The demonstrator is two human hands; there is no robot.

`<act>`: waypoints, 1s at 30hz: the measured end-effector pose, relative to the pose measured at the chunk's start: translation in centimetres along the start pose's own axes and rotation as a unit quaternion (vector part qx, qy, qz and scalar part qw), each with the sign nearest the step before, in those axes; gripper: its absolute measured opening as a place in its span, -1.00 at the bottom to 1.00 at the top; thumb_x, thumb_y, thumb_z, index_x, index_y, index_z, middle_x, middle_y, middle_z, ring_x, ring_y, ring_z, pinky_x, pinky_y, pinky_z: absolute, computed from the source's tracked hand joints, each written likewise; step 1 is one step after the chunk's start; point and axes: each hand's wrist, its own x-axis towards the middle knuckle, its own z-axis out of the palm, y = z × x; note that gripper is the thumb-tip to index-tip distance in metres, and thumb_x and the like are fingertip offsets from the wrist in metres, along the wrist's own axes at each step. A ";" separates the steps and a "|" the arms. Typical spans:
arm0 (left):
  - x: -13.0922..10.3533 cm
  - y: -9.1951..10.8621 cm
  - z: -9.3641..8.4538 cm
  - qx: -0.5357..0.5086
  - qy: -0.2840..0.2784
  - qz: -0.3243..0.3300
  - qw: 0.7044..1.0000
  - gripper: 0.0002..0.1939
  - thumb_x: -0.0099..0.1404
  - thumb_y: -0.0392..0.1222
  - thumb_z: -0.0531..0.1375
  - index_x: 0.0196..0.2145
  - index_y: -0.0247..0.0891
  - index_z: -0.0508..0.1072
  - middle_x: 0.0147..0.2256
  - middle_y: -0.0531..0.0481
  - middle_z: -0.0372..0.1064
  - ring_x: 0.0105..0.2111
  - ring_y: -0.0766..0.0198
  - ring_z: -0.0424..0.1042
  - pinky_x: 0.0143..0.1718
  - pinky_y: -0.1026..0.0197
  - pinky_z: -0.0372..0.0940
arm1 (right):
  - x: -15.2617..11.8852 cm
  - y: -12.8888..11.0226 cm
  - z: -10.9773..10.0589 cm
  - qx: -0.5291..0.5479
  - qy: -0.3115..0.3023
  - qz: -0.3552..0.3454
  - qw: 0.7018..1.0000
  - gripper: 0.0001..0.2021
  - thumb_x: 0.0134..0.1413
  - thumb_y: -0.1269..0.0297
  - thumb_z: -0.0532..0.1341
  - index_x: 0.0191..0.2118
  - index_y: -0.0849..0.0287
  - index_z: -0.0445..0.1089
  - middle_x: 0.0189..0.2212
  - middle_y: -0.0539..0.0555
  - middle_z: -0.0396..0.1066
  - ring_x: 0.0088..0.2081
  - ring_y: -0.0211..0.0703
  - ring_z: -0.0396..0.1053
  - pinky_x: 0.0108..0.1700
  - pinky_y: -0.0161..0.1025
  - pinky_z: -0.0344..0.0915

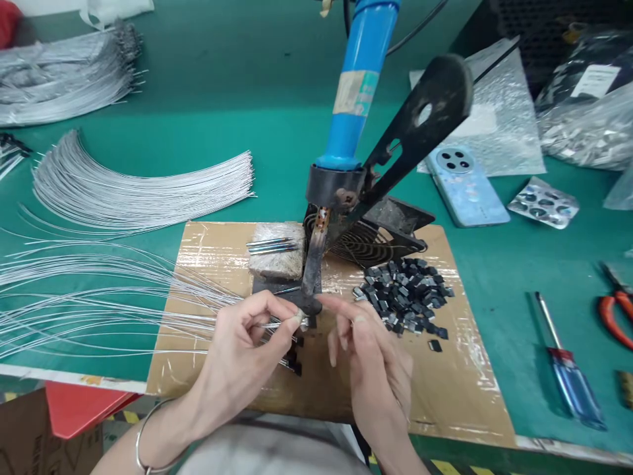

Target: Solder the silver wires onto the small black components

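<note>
My left hand [252, 349] pinches the end of a thin wire, with a small pale piece between thumb and forefinger, just below the tip of the soldering iron [312, 260]. Gray wires [192, 323] run from the left toward this hand. Black connectors [293, 363] on wire ends lie below its fingertips. My right hand [373, 356] is raised right of the iron's tip, forefinger stretched toward it, fingers apart and nothing seen in them. A pile of small black connectors [408, 293] lies on the cardboard [445, 396], right of that hand.
The blue-handled iron [363, 53] hangs from a black bracket [420, 125]. Behind sit a fan [366, 244] and a block [277, 264]. Wire bundles [148, 191] lie left; a phone [467, 188], screwdriver [576, 382] and pliers [613, 307] lie right.
</note>
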 end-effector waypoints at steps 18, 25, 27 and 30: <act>0.4 -0.1 0.1 -0.004 0.014 0.015 1.000 -0.86 0.28 -0.23 0.30 -0.43 -0.30 0.52 -0.32 -0.07 0.58 -0.48 0.35 0.35 -0.50 0.32 0.16 | -0.7 -1.5 -0.7 0.001 -0.012 -0.017 1.000 -0.77 0.41 0.27 0.14 -0.36 0.06 0.28 0.04 0.13 0.55 0.13 0.02 0.46 0.16 -0.02 0.33; 0.3 0.0 0.2 -0.001 0.016 0.020 1.000 -0.87 0.29 -0.24 0.29 -0.42 -0.28 0.52 -0.31 -0.06 0.58 -0.41 0.29 0.45 -0.44 0.30 0.26 | -1.3 -1.7 -0.2 0.010 -0.002 0.024 1.000 -0.79 0.34 0.26 0.22 -0.39 0.03 0.33 0.00 0.10 0.62 0.08 0.03 0.57 0.13 -0.02 0.45; 0.4 0.1 0.4 -0.005 0.021 0.026 0.999 -0.88 0.28 -0.25 0.29 -0.42 -0.28 0.52 -0.32 -0.06 0.58 -0.39 0.28 0.46 -0.42 0.30 0.27 | -1.3 -1.7 -0.2 0.014 0.003 0.028 1.000 -0.80 0.32 0.26 0.23 -0.39 0.03 0.34 0.00 0.12 0.62 0.06 0.07 0.58 0.13 0.03 0.47; 0.5 0.2 0.5 -0.015 0.034 0.031 0.999 -0.88 0.26 -0.29 0.30 -0.45 -0.27 0.51 -0.36 -0.03 0.57 -0.37 0.28 0.50 -0.36 0.31 0.32 | -1.3 -1.6 -0.2 0.007 0.006 0.022 1.000 -0.80 0.31 0.25 0.24 -0.40 0.05 0.35 0.00 0.15 0.62 0.05 0.10 0.58 0.14 0.06 0.48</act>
